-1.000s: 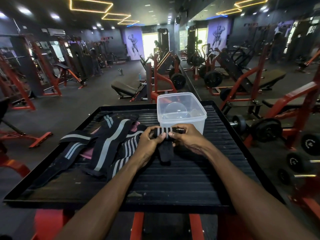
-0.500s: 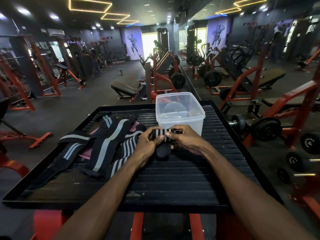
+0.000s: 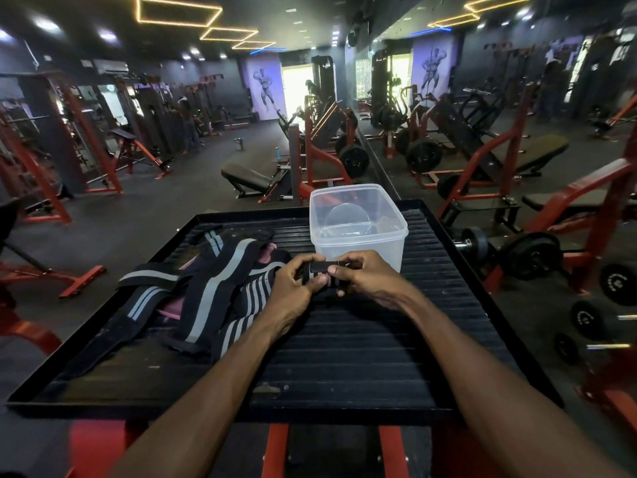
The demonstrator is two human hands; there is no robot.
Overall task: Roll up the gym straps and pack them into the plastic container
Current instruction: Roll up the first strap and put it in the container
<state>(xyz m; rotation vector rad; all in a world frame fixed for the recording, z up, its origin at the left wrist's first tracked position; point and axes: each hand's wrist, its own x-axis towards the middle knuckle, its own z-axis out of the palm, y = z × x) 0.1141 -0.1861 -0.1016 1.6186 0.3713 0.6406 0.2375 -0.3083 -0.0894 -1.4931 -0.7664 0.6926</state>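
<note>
Hands: our left hand (image 3: 296, 288) and right hand (image 3: 367, 279) both pinch the rolled strap (image 3: 322, 272) mid-tabletop (image 3: 344, 357).
Roll: soft, light, springy, we judge; hold across its ends.
Loose straps (image 3: 206, 294): limp heap toward the left edge.
Plastic container (image 3: 358, 229): open, far edge.

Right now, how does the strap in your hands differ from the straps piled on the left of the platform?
The strap in hand is wound into a tight roll, pinched between the left hand and right hand; the piled straps lie unrolled, overlapping, untouched. The roll sits just in front of the plastic container; the pile lies farther left. Both are black with pale stripes, and neither is in the container.
</note>
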